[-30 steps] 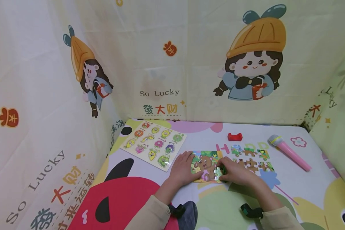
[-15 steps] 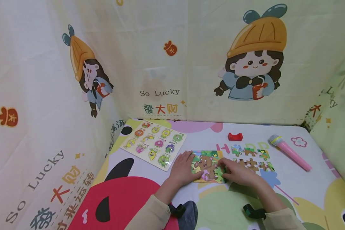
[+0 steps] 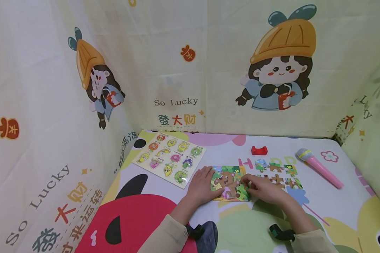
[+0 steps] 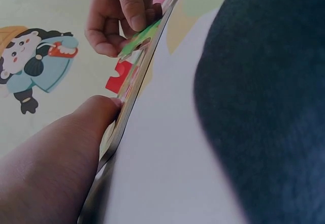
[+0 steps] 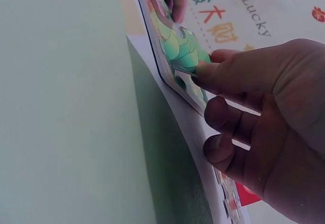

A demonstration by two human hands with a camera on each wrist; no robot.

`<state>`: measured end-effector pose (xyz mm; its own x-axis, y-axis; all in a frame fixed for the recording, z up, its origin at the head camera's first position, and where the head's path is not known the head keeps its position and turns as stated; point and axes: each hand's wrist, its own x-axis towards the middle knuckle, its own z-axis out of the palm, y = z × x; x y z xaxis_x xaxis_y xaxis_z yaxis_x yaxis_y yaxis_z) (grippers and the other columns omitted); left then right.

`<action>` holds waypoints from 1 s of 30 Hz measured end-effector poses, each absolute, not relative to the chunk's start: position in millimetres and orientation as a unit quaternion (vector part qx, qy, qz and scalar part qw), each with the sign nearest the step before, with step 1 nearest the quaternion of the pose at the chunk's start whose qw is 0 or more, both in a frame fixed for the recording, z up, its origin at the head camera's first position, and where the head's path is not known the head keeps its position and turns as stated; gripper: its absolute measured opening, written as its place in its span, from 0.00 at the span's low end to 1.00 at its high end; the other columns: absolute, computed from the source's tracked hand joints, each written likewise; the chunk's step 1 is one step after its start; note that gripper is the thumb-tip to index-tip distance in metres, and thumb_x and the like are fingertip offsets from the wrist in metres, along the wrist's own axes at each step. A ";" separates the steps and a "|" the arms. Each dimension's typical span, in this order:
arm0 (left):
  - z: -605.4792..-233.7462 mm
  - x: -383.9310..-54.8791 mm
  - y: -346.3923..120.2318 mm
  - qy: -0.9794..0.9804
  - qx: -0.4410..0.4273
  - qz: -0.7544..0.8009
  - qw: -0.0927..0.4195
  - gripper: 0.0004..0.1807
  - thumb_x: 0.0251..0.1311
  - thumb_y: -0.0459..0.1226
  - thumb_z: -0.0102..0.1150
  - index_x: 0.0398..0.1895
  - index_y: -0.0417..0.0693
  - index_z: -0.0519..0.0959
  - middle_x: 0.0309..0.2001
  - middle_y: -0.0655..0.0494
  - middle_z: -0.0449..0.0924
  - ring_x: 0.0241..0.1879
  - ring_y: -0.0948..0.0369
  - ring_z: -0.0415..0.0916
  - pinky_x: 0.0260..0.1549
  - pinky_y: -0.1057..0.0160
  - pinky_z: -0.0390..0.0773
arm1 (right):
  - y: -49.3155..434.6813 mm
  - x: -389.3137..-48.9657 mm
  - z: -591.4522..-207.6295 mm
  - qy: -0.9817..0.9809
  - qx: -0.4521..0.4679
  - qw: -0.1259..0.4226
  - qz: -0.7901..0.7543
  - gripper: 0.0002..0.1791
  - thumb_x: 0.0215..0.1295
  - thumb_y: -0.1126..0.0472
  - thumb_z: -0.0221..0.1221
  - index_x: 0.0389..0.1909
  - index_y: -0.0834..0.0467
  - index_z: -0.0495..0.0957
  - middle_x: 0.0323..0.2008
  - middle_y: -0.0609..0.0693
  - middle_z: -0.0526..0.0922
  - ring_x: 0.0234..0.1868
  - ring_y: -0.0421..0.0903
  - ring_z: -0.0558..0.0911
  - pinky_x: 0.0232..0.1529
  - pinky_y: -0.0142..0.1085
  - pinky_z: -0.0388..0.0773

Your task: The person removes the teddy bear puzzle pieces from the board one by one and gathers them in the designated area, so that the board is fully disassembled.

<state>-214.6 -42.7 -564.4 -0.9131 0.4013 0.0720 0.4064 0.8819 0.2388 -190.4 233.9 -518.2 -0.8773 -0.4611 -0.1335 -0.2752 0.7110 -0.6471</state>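
Observation:
A bear jigsaw puzzle (image 3: 228, 181) in a flat tray lies mid-table in the head view. On its left edge rests my left hand (image 3: 202, 187), fingers extended and thumb (image 4: 99, 113) on the lower rim. At the right side, my right hand (image 3: 263, 188) pinches a green leafy puzzle piece (image 5: 184, 50) between thumb and fingers. That piece lies tilted over the tray's lower right part, seen in the right wrist view; its far edge touches or nearly touches the tray. My right fingers hide part of the tray's right edge.
Several loose puzzle pieces (image 3: 277, 179) lie in rows right of the tray. Beyond them are a red notched block (image 3: 259, 150) and a pink toy microphone (image 3: 323, 172). At the back left lies a fruit picture board (image 3: 169, 158). Printed curtains (image 3: 221, 116) enclose the table.
My right hand has lowered and turned the green puzzle piece over the tray's lower right, covering the pale gap seen earlier. My left hand has stayed in place.

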 end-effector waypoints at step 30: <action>-564.0 -216.2 -42.8 -0.970 -0.210 -0.121 0.004 0.49 0.56 0.72 0.48 0.75 0.56 0.60 0.76 0.59 0.56 0.78 0.56 0.49 0.77 0.53 0.51 | 238.7 -190.7 -521.4 0.910 -0.218 0.117 -0.333 0.16 0.68 0.60 0.61 0.55 0.48 0.74 0.41 0.42 0.79 0.34 0.36 0.74 0.31 0.29 0.75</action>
